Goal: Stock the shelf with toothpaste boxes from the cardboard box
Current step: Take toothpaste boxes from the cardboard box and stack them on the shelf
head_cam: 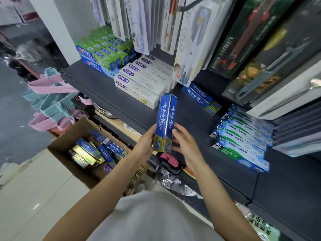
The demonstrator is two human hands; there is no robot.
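Two blue toothpaste boxes (165, 124) stood upright between both hands above the shelf (111, 94). The left hand (145, 143) gripped their lower end; the right hand (186, 145) touched them with relaxed fingers. The cardboard box (69, 141) sat below-left.

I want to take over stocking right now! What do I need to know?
Left hand grips two blue toothpaste boxes, held upright above the shelf. Right hand is open, fingers touching their side.
Done: one matching blue box already lies on the shelf, between the white boxes and the Darlie boxes.
Left: lay the two down beside it, then fetch more blue boxes from the cardboard box on the floor.
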